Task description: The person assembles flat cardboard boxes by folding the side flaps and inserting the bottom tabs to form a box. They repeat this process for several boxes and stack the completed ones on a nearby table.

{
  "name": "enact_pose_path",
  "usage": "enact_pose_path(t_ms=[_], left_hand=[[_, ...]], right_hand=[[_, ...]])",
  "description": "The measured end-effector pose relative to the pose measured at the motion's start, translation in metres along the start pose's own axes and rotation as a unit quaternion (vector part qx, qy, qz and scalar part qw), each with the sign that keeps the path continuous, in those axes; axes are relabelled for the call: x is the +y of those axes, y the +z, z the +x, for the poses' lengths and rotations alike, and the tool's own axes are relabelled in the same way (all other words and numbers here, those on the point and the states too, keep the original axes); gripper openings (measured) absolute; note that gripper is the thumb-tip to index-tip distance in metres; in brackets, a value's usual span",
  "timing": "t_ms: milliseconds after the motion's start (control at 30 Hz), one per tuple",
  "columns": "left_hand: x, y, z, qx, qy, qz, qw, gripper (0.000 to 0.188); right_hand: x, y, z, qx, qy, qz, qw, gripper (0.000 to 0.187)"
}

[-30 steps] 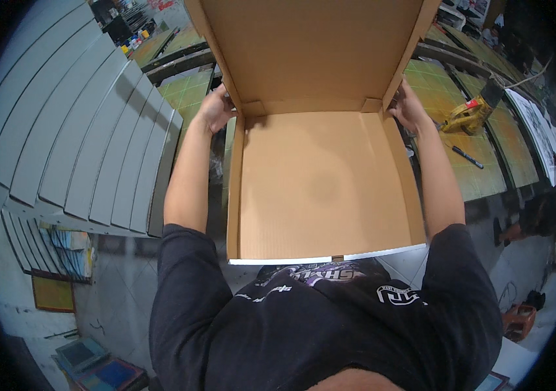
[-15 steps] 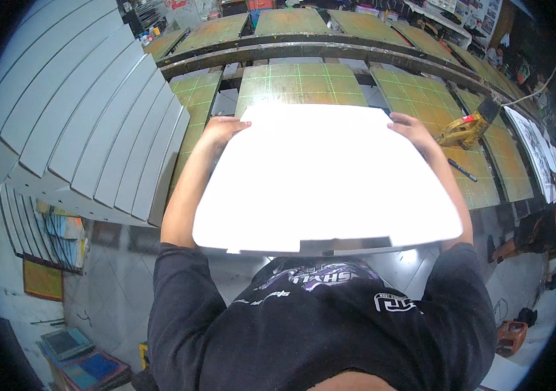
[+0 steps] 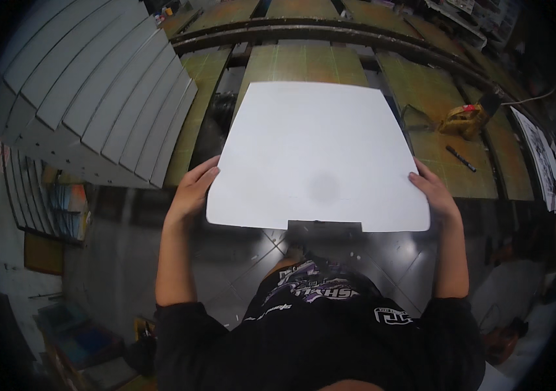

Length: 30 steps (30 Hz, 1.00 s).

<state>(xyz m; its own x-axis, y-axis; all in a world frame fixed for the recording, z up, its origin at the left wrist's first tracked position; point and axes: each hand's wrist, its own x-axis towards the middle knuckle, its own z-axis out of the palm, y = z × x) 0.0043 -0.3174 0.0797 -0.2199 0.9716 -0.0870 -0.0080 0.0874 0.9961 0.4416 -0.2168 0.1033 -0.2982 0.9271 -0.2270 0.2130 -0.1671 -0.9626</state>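
Between my two hands is a large white board (image 3: 320, 150), wider toward me, with rounded near corners and a rectangular notch in its near edge. A faint grey round patch shows near the board's middle. My left hand (image 3: 194, 186) grips its left edge, the thumb on top and the fingers mostly hidden beneath. On the opposite edge, my right hand (image 3: 434, 189) holds it the same way. Beyond the board, and partly covered by it, lies a yellow-green flat panel (image 3: 304, 62) with grid lines.
A tall rack of grey slats (image 3: 108, 98) stands at the left. To the right, a yellow heat-gun-like tool (image 3: 462, 122) with a cord and a black marker (image 3: 461, 158) rest on a panel. A dark rail (image 3: 278, 32) crosses behind. Framed screens (image 3: 89, 339) lie low at left.
Both my hands have slid from the board's far corners to its sides, nearer me. The board has come away from my body and looks smaller; the picture is darker.
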Motion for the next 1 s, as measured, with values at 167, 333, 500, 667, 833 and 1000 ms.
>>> enact_pose_path(t_ms=[167,333,500,667,833,1000], left_hand=[[-0.011,0.009,-0.009,0.097,0.012,0.058,0.993,0.038],[0.008,0.026,-0.001,0.146,-0.058,-0.06,0.986,0.042],[-0.006,0.026,-0.014,0.133,-0.032,0.004,0.991,0.042],[-0.025,0.025,-0.012,0.18,0.013,0.102,0.978,0.035],[-0.044,0.032,-0.016,0.23,0.124,0.245,0.934,0.026],[-0.014,0.033,-0.051,-0.012,0.22,0.554,0.803,0.075]], right_hand=[[0.009,0.016,0.0,0.046,-0.04,0.0,0.998,0.055],[0.013,-0.008,0.014,0.069,-0.084,-0.009,0.994,0.042],[0.022,0.0,0.018,0.069,-0.074,-0.023,0.995,0.042],[0.042,0.002,0.016,0.158,-0.127,-0.18,0.963,0.052],[0.052,0.009,0.004,0.187,-0.191,-0.28,0.922,0.05],[0.034,0.001,-0.024,0.01,-0.319,-0.388,0.865,0.075]])
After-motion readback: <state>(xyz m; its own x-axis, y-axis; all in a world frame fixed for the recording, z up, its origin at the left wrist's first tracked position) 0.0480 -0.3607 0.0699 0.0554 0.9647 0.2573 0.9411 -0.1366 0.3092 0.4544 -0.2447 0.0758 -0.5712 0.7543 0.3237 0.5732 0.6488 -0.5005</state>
